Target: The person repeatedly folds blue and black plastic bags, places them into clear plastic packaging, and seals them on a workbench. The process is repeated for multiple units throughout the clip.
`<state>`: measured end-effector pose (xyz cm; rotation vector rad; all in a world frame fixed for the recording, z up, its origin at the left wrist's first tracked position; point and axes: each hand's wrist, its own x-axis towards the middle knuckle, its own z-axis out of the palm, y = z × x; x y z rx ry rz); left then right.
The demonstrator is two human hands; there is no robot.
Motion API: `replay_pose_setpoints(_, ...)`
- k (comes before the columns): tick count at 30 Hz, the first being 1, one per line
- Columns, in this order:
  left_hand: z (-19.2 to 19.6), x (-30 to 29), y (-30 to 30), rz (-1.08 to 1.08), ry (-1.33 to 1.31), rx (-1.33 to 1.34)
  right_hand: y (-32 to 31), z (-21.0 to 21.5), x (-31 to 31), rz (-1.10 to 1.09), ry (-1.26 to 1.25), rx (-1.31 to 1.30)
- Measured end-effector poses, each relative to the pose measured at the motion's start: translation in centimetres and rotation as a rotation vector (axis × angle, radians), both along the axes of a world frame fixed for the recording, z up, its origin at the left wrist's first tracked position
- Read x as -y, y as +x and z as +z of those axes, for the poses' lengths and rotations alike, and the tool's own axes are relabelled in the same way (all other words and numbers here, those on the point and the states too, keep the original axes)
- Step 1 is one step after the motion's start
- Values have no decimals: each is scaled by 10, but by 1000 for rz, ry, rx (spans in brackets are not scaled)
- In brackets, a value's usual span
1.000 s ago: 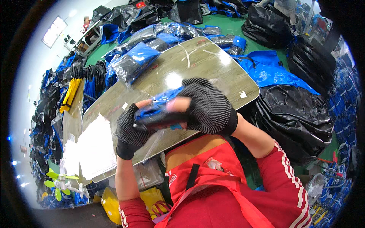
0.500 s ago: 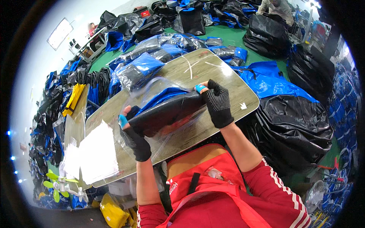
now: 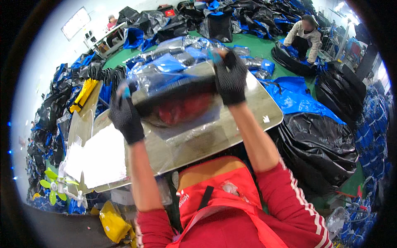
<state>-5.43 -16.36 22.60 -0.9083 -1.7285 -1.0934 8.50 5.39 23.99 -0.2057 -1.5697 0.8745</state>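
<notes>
A folded black package point(image 3: 178, 94) in a clear plastic bag hangs above the wood-grain table, stretched between my two hands and blurred by motion. A dull red patch shows on its near face. My left hand point(image 3: 126, 118), in a black fingerless glove with blue tape on a finger, is closed on the package's left end. On the right end closes my right hand point(image 3: 230, 80), gloved the same way and dotted with grip. The fingertips of both hands are smeared. Just behind the package lies a heap of clear-bagged blue and black bundles point(image 3: 167, 64).
White sheets point(image 3: 105, 159) cover the left of the table point(image 3: 264, 105). A green fan point(image 3: 53, 186) stands at its left corner. Large black and blue sacks point(image 3: 318, 149) crowd the right side. Beyond them a person point(image 3: 304, 37) crouches over black material. Another person sits far left.
Both hands have lifted and moved away from me with the package, toward the bagged heap. The view has shifted slightly. At the far right, the crouching person has come more fully into sight.
</notes>
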Motion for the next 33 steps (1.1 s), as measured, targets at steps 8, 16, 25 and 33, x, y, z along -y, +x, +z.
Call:
replay_pose_setpoints(8, 51, 52, 14, -222, 227, 325, 47, 37, 0, 14, 322, -321)
replay_pose_setpoints(16, -2, 49, -4, -824, 28, 1007, 64, 2, -17, 91, -139, 356)
replay_pose_setpoints(25, -225, -14, -67, -777, 421, 1676, -55, -196, -86, -251, 325, 846)
replay_pose_setpoints(33, -182, -13, -49, -576, 217, 1462, -125, -120, 36, 492, 749, 951)
